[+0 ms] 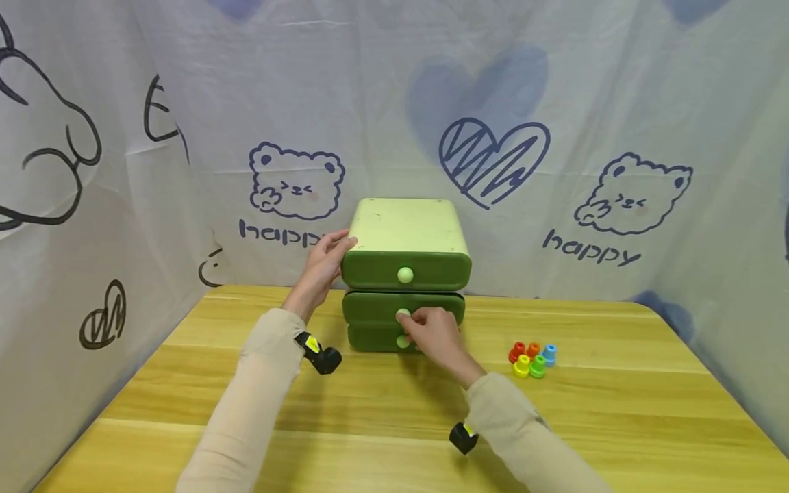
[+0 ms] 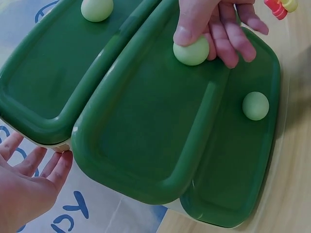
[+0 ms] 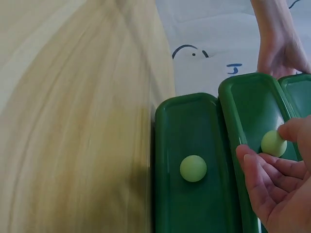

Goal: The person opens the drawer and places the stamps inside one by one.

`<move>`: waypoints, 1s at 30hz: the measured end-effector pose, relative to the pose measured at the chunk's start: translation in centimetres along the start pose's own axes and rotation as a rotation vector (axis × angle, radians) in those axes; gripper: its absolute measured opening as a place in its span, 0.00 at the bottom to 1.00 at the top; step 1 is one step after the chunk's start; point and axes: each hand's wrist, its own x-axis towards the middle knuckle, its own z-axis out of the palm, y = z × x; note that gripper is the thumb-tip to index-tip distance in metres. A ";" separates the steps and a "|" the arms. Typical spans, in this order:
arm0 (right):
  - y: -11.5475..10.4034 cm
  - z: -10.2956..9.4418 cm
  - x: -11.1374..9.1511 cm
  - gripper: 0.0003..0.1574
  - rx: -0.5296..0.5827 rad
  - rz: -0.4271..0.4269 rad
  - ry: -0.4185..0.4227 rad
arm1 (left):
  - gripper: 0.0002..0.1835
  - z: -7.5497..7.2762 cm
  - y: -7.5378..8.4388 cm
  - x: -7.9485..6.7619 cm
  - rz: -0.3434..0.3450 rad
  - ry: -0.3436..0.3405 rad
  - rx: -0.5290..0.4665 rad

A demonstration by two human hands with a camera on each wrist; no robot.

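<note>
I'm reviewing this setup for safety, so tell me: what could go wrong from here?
The right hand pinches the round middle knob, which might slip free during a pull.

The left hand only touches the cabinet at its side, so a hard tug could shift the cabinet on the table.

The middle drawer seems to stand slightly forward of the bottom drawer; closing it carelessly might nip a finger.

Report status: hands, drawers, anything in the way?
Right hand pinching middle knob; left hand against left side of cabinet. Middle drawer slightly out. No obstruction seen; colored pieces apart, right of cabinet.
</note>
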 end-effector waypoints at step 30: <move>-1.2 -0.6 -5.5 0.18 0.009 -0.098 0.024 | 0.32 0.1 0.3 0.0 -0.024 -0.003 0.053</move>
